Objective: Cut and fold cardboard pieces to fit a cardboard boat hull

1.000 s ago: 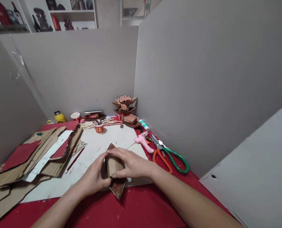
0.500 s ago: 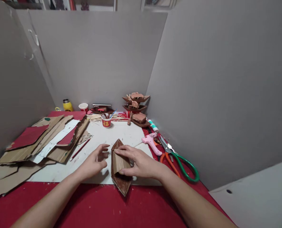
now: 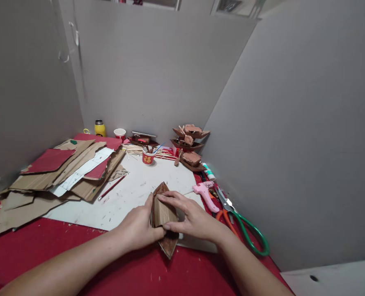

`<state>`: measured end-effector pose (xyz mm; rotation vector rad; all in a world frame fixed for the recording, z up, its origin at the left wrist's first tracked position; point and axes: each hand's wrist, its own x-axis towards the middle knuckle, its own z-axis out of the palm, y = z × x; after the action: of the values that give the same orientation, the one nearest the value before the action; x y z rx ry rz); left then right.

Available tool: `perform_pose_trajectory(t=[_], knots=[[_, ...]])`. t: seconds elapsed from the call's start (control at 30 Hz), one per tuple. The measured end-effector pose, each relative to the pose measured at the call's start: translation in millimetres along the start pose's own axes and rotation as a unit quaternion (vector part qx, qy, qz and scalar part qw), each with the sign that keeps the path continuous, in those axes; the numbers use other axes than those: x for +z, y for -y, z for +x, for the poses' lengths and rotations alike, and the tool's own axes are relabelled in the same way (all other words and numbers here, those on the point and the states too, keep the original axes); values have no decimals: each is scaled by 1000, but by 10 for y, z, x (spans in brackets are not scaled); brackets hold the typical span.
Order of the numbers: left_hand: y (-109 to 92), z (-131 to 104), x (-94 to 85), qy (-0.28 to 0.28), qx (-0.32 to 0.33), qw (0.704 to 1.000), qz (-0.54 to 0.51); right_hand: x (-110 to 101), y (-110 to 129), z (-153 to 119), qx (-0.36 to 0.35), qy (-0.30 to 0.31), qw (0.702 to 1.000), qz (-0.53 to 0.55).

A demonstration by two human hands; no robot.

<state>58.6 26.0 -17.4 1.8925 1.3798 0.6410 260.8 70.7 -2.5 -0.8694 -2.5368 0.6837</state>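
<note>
Grey walls [image 3: 151, 70] box in the red cloth [image 3: 133, 271], and the white board [image 3: 106, 213] lies on it. Torn card [image 3: 42, 181] is heaped at the left; scissors [image 3: 224, 201] and a pink glue gun [image 3: 205, 192] lie at the right. Small boats [image 3: 191, 144] are stacked at the back, near thin sticks and a red cup [image 3: 148, 157].

The boat [image 3: 169, 246] is between the hands at the board's near edge, its near tip over the cloth; whether it rests or is raised, I cannot tell. A ribbed cover [image 3: 164, 211] sits across its middle. The left hand [image 3: 136, 228] has its thumb and forefinger apart, braced along the boat's left side. The right hand [image 3: 197, 218] spans the cover, fingertips at its far end, thumb at the near one.

To do this well, I'd steady the hull with the left and press lightly at both ends with the right, evenly. Squeezing hard could crease the card or skew it.
</note>
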Motion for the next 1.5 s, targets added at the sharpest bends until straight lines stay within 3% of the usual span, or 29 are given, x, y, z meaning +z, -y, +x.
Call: perform_pose_trajectory(t=[0.13,0.5,0.67,0.87,0.97,1.17,1.37,1.5], knots=[[-5,25,49,-10,4,991,136,-10,10,15,-5,-2,1000,-7],[-42,77,24,-11,27,983,179,-101,5,-9,26,-45,999,-11],[-92,58,-49,18,39,991,131,-111,-16,-26,18,-42,999,-14],[-92,13,-286,112,-2,994,-12,-130,-29,-37,0,-41,999,-10],[-88,33,-365,111,-3,993,-46,-129,-36,-48,-8,-43,999,-12],[-177,200,-312,30,15,999,3,-126,-27,-67,-20,-51,998,-9],[-173,400,-233,90,52,994,-43,-148,-25,-72,-22,-36,999,7],[-134,466,-262,132,25,984,-121,-317,-58,-185,9,-26,999,46]])
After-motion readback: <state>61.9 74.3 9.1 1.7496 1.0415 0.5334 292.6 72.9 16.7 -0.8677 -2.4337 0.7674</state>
